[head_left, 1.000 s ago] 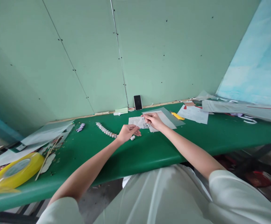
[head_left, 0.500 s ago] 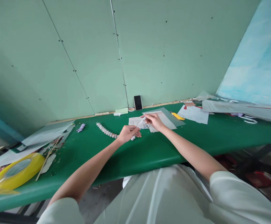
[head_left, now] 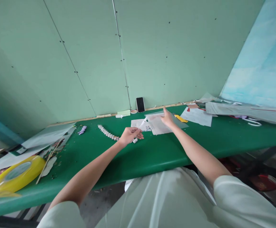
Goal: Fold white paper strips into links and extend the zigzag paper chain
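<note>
With my left hand (head_left: 129, 136) pinching the white strip (head_left: 143, 123), I'm drawing my opened right hand (head_left: 167, 119) away over the pale sheet (head_left: 158, 127), leaving one-handed support.

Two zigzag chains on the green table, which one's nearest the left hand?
The long pale curved chain: one end is right by the left hand. The short purple chain lies apart, farther left.

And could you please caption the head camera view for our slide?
Left hand pinching a white strip over a green table, right hand held apart.
</note>
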Motion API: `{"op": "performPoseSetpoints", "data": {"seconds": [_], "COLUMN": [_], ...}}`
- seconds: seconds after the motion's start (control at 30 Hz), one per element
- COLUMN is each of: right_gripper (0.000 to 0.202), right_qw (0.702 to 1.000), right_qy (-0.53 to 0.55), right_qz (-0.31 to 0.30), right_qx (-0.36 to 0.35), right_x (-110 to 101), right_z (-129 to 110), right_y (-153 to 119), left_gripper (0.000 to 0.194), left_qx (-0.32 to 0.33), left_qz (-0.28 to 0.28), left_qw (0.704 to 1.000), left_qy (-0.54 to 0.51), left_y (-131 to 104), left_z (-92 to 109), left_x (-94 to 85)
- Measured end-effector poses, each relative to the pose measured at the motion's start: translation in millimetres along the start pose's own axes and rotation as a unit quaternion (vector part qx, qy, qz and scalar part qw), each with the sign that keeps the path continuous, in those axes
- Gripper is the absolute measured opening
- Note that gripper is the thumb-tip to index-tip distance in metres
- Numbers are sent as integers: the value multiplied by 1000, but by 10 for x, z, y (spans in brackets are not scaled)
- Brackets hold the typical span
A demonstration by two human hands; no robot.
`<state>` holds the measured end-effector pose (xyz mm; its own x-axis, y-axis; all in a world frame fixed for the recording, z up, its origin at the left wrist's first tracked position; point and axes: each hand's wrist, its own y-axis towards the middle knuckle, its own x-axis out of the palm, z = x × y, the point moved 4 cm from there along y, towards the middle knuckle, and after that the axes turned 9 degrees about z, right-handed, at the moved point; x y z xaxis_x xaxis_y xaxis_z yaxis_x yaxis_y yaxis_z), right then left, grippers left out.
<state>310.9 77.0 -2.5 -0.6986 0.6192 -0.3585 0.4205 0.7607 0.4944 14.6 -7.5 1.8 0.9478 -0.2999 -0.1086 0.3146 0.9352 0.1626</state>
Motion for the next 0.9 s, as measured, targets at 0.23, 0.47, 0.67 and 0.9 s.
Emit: {"op": "performPoseSetpoints", "data": {"seconds": [0.23, 0.47, 0.67, 0.9], "right_gripper": [72, 59, 58, 70], "right_qw": [933, 876, 898, 889], "right_qy": [251, 329, 261, 75], "right_qz": [-256, -349, -337, -292], "right_qx": [-35, -45, -106, -345], "right_x": [429, 618, 623, 611], "right_z": [-581, -893, -794, -746], "right_y": [-596, -1025, -986, -1060], "left_gripper": [58, 60, 56, 30], "left_qx": [-6, -2, -39, -151], "left_qz": [9, -19, -19, -63], "left_qw": [1000, 1000, 998, 980], "left_qy": [-28, -16, -46, -112], "left_y": [10, -4, 11, 54], "left_z": [-12, -10, -26, -159], "left_x": [-24, 9, 1, -59]}}
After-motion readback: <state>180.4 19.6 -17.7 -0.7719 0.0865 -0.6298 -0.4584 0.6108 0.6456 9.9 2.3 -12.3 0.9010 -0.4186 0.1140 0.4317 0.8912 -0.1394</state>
